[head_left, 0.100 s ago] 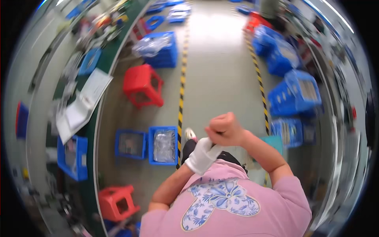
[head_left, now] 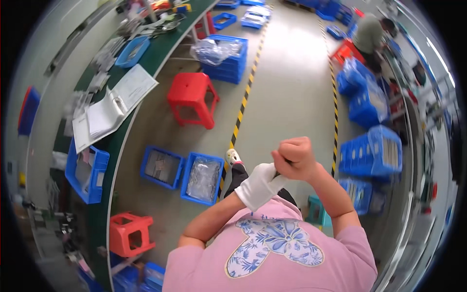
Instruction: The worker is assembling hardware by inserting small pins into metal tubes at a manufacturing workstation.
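My left hand (head_left: 262,186) wears a white glove with its cuff at the wrist. Its fingers are bent in, partly hidden beneath the other hand. Bare and closed in a fist, my right hand (head_left: 295,158) meets the gloved fingertips in front of my chest. A small dark sliver shows between the two hands, too little to name. What either hand grips is hidden.
A yellow-black floor line (head_left: 242,109) runs along the aisle's left side. Left are a red stool (head_left: 190,90), blue crates (head_left: 202,178) and a green workbench (head_left: 127,127) with an open binder (head_left: 115,104). Stacked blue bins (head_left: 369,151) and a seated person (head_left: 370,36) are at right.
The view has turned, so the aisle, stools and bins sit differently in the picture. My hands stay together, slightly further right in view, with the right fist still closed.
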`<state>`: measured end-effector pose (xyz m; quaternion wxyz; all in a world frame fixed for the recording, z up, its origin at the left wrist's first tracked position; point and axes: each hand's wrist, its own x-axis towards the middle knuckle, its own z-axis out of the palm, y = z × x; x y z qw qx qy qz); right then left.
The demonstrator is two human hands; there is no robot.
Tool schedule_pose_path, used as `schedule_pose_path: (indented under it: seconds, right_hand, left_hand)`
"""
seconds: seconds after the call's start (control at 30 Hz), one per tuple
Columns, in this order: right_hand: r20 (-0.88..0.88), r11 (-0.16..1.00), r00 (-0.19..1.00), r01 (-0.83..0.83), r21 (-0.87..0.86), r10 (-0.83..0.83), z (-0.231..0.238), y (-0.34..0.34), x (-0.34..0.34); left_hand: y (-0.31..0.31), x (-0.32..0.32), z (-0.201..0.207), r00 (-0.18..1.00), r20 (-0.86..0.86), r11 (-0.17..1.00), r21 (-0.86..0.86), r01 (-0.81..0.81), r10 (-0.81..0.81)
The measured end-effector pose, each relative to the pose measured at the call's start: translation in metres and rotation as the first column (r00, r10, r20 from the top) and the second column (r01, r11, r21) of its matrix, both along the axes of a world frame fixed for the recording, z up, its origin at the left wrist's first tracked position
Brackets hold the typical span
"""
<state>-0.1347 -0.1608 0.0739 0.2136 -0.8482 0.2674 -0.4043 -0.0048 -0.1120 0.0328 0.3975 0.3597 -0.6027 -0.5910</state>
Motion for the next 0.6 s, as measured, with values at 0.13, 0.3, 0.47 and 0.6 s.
schedule_pose_path:
  seconds: [0.13, 0.3, 0.47, 0.6]
  right_hand:
    - [0.005, 0.989, 0.997, -0.075, -0.126, 0.076, 0.003, -0.113, 0.077]
    - [0.043, 0.962, 0.964, -0.256, -0.095, 0.261, 0.020, -0.224, 0.131]
    - [0.123, 0.823, 0.817, -0.541, -0.176, 0.563, 0.015, -0.342, 0.221]
    - [0.088, 0.646, 0.642, -0.763, -0.020, 0.762, 0.007, -0.440, 0.287]
  left_hand:
    - [-0.104, 0.078, 0.010, 0.996, 0.022, 0.991, -0.111, -0.079, 0.082]
    - [-0.189, 0.120, 0.031, 0.975, 0.091, 0.978, -0.071, -0.197, 0.203]
    - [-0.273, 0.178, 0.028, 0.810, 0.199, 0.822, -0.291, -0.489, 0.552]
    - [-0.350, 0.218, 0.027, 0.774, 0.091, 0.764, 0.125, -0.633, 0.626]
